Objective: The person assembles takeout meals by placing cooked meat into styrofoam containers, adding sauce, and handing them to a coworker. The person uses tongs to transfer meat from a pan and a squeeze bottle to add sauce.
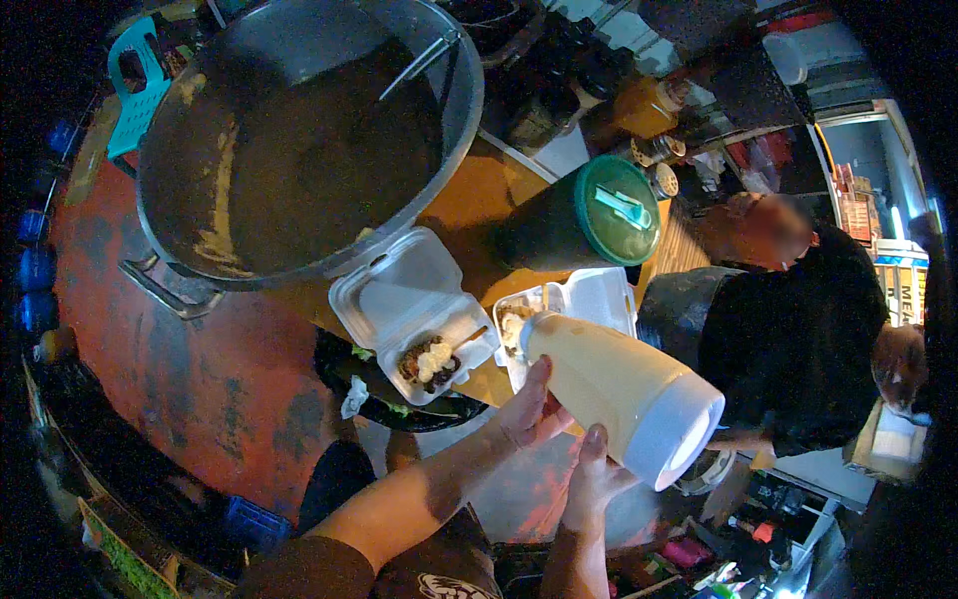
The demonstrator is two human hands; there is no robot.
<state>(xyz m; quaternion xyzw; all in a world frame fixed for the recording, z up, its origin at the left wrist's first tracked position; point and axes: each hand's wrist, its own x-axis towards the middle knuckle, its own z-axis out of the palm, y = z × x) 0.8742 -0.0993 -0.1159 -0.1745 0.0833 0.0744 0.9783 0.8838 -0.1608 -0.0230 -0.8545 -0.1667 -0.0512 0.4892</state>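
Note:
Both my hands grip a large cream-coloured squeeze bottle (pixel 599 374), tilted with its narrow end down toward an open white foam takeaway box (pixel 607 297) and its wide white end toward me. My left hand (pixel 539 411) is closed around the bottle's near side, while my right hand (pixel 596 473) supports it close to the white end. Part of that box's food shows beside the bottle, pale sauce on it; the bottle hides the rest. To its left, a second open foam box (pixel 399 290) contains dark, chunky food (pixel 429 361) topped with white sauce.
A huge metal pot (pixel 464 120) with a side handle fills the upper left. Behind the boxes stands a dark canister with a green lid (pixel 624 215). A person in black (pixel 788 339) is at right. Below the table edge sits a black bin (pixel 449 414); a teal chair (pixel 137 90) stands far left.

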